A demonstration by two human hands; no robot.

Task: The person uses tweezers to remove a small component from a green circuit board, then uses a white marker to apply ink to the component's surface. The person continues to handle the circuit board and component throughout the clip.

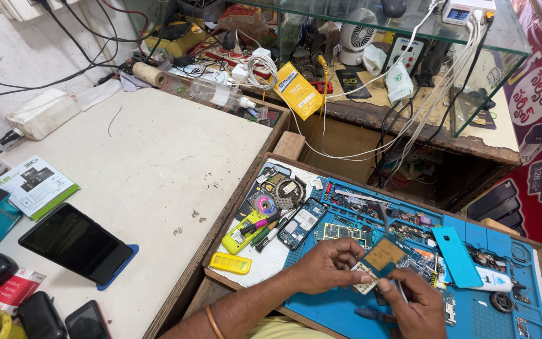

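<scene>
Both hands work close together over the blue repair mat (346,311). The left hand (327,263) pinches a small circuit board (381,257) by its edge, holding it tilted just above the mat. The right hand (415,304) grips thin tweezers (385,220) whose tip rises past the board. Just beside them lie a turquoise phone cover (456,254), other boards and a yellow tool (230,263). A dark tablet (73,242) rests well apart on the pale bench (158,157).
</scene>
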